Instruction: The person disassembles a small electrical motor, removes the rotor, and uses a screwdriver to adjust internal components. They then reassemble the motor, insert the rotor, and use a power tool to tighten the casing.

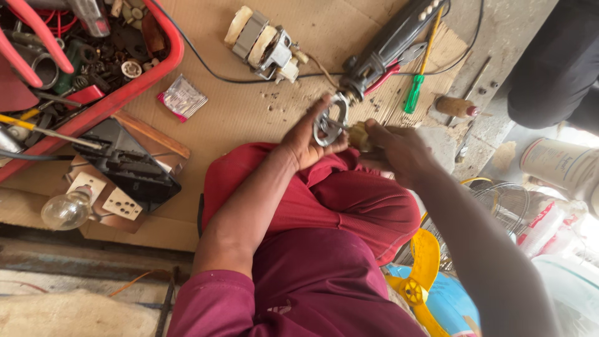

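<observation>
left hand (306, 140) fingers wrap a round metal motor part (329, 122); right hand (399, 150) fingers pinch a yellow-handled tool (360, 136) touching it, above cardboard (249, 112).

A red tray (163, 68) of tools is seen upper left, a motor (262, 45) top centre, a bulb (65, 211) lower left.
</observation>
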